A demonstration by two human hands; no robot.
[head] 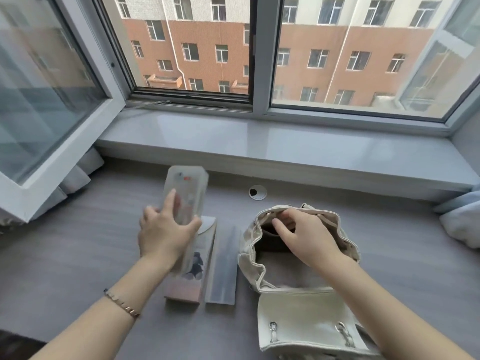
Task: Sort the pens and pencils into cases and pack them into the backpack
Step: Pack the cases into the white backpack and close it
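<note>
Backpack (306, 302): cream, lying on the grey tabletop (78, 250) at right, mouth open toward the window, flap folded toward the person.
Printed case (192, 271): flat on the tabletop left of the backpack, partly under the left hand.
Plain case (223, 268): grey, lying between the printed case and the backpack, parallel to both.
Clear case (187, 193): blurred, tilted up off the tabletop, above the printed case.
Left hand (163, 235): fingers closed around the clear case's near end.
Right hand (306, 235): fingers curled on the backpack's opening rim, holding it open.
Bracelet (122, 304): on the left wrist.
</note>
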